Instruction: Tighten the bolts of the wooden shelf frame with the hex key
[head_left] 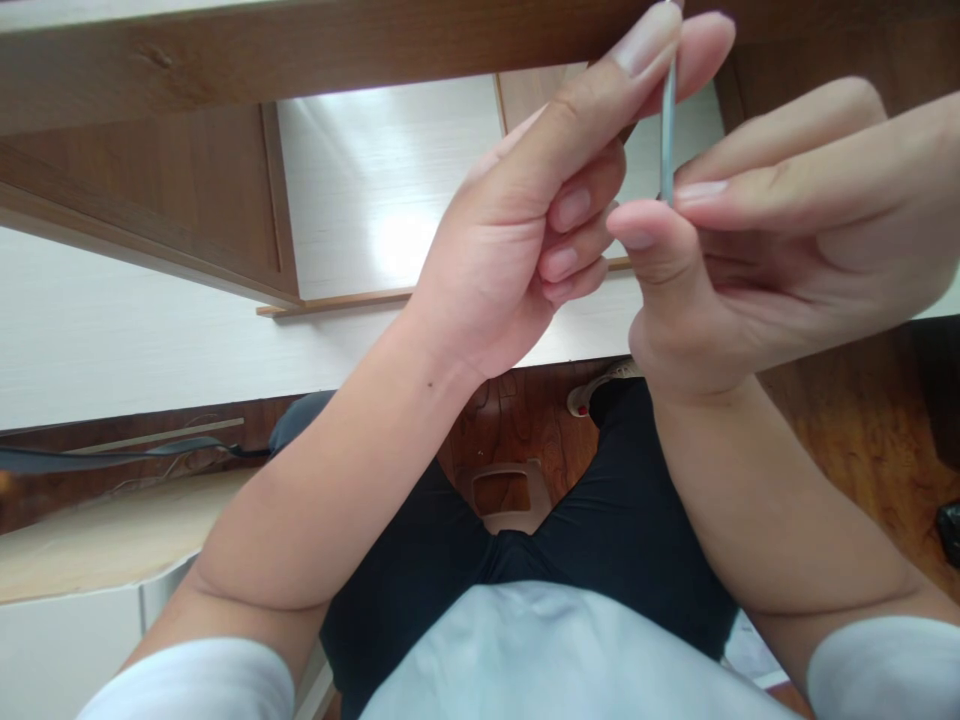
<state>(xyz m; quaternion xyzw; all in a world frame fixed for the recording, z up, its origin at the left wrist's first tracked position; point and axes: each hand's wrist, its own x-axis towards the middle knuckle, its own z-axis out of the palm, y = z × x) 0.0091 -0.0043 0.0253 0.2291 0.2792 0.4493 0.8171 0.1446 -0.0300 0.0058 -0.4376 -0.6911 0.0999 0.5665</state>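
Both my hands are raised close to the camera, above my lap. My left hand (540, 210) pinches the upper end of a thin, pale blue-grey stick (667, 120) between thumb and forefinger, its other fingers curled in. My right hand (780, 250) pinches the stick's lower end between thumb and forefinger. The stick stands nearly upright between the two hands, and its top runs out of the frame. I cannot make out what the stick is.
I sit on a stool (510, 495), dark trousers (622, 530) and a light shirt below. A white and brown wooden cabinet (225, 200) fills the background. A pale board (97, 540) lies low on the left; the wooden floor (862, 430) shows at the right.
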